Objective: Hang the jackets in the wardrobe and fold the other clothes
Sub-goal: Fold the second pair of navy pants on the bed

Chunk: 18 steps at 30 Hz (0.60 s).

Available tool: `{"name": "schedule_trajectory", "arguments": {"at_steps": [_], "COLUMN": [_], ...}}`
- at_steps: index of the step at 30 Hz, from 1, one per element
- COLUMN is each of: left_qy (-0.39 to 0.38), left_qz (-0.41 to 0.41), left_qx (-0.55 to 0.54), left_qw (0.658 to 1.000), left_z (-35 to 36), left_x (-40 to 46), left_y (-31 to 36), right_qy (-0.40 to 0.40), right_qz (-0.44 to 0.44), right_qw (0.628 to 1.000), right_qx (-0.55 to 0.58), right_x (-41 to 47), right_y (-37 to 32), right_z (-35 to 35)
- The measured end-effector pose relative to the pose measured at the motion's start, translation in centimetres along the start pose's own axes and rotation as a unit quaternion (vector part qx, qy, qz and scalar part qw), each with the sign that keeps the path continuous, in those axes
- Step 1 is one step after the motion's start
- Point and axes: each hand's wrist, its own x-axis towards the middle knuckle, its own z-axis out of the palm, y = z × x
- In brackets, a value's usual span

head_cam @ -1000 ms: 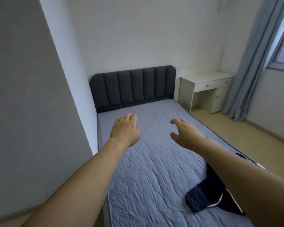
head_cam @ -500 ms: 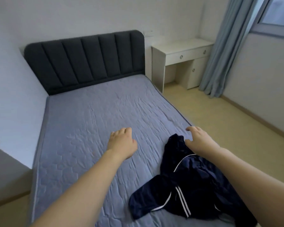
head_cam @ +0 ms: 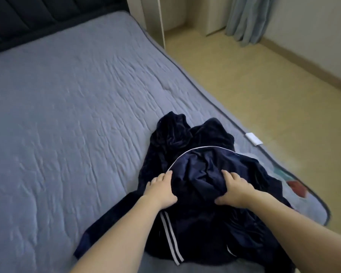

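Clearly early days: the quilted grey-blue mattress (head_cam: 67,119) carries only one crumpled heap, a navy track jacket with white piping (head_cam: 203,174), lying near its right edge, neither hung nor smoothed, and no wardrobe or hanger is in sight. Both hands are on the heap; the left hand (head_cam: 161,191) clutches a bunch of fabric by the piping, the right hand (head_cam: 234,191) presses down with fingers curling into the cloth. Hanging and all folding, I judge, remain.

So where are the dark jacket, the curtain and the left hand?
Jacket (head_cam: 203,174): head view, on its creased navy middle.
Curtain (head_cam: 244,16): head view, on its blue folds.
Left hand (head_cam: 161,190): head view, on its back.
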Motion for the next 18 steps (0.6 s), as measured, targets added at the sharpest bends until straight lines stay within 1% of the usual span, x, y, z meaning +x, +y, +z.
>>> {"name": "schedule_trajectory", "arguments": {"at_steps": [2, 4, 6, 7, 8, 9, 10, 11, 13, 16, 17, 18], "left_qy": [-0.011, 0.03, 0.095, 0.116, 0.134, 0.157, 0.186, 0.212, 0.251, 0.307, 0.316, 0.334], "left_qz": [-0.029, -0.026, -0.015, -0.021, -0.041, -0.064, -0.078, -0.084, -0.091, -0.133, -0.154, -0.177], "left_qx": [0.024, 0.02, -0.054, -0.12, -0.205, -0.298, -0.388, -0.467, -0.586, -0.7, -0.721, -0.725], "left_qw": [0.999, 0.999, 0.994, 0.986, 0.969, 0.939, 0.899, 0.854, 0.765, 0.632, 0.597, 0.576], "left_z": [2.6, 4.8, 5.9, 5.8, 5.3, 4.5, 3.3, 1.9, -1.1, -5.3, -6.5, -7.5], "left_x": [2.6, 4.0, 4.2, 3.8, 3.2, 2.4, 1.4, 0.3, -2.0, -5.3, -6.4, -7.6], "left_y": [1.1, 1.5, 1.0, 0.5, -0.1, -0.7, -1.3, -1.7, -2.2, -3.8, -4.7, -5.8], "right_qy": [-0.017, 0.021, 0.088, 0.1, 0.098, 0.096, 0.098, 0.101, 0.093, 0.053, 0.048, 0.048], "right_qz": [-0.002, -0.024, -0.055, -0.06, -0.062, -0.066, -0.073, -0.079, -0.103, -0.171, -0.179, -0.179], "right_qw": [0.999, 0.999, 0.995, 0.993, 0.992, 0.992, 0.992, 0.992, 0.99, 0.981, 0.977, 0.975], "right_qx": [-0.028, -0.036, -0.001, 0.031, 0.048, 0.04, 0.017, 0.004, 0.03, 0.082, 0.102, 0.12], "right_x": [1.9, 3.1, 3.8, 3.9, 3.7, 3.5, 3.3, 2.9, 1.8, 0.0, -0.6, -1.2], "right_y": [1.7, 2.6, 2.9, 2.8, 2.8, 2.7, 2.5, 2.1, 0.5, -3.1, -4.1, -5.0], "right_z": [2.7, 4.6, 4.8, 4.3, 3.7, 2.8, 1.7, 0.6, -1.5, -3.4, -3.7, -3.8]}}
